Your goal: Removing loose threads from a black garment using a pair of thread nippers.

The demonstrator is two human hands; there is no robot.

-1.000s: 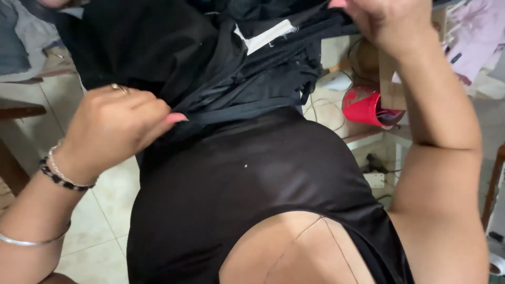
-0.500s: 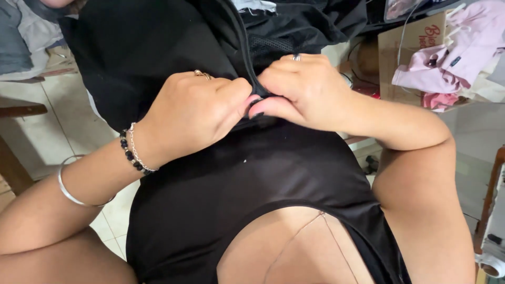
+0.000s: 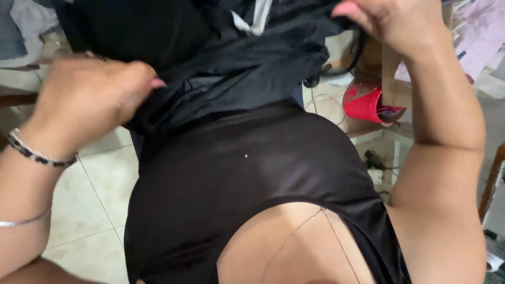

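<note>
A black garment (image 3: 247, 63) is stretched across the upper part of the head view, bunched in folds with a white tag showing near the top. My left hand (image 3: 89, 97) grips its left edge at mid-left; a beaded bracelet and a thin bangle sit on that wrist. My right hand (image 3: 389, 21) pinches the garment's right end at the top right, arm raised. Below the cloth is my own black top (image 3: 236, 179), with a thin chain over bare skin.
Pale floor tiles (image 3: 100, 194) show at lower left. A red cone-shaped object (image 3: 365, 102) lies on a low shelf at right, with pink cloth (image 3: 478, 37) piled at the upper right and cables (image 3: 376, 160) below. A wooden leg (image 3: 492, 179) stands at the far right.
Half a second ago both hands met at the middle on the garment. They have pulled apart, left hand to the left, right hand up and right, spreading the cloth.
</note>
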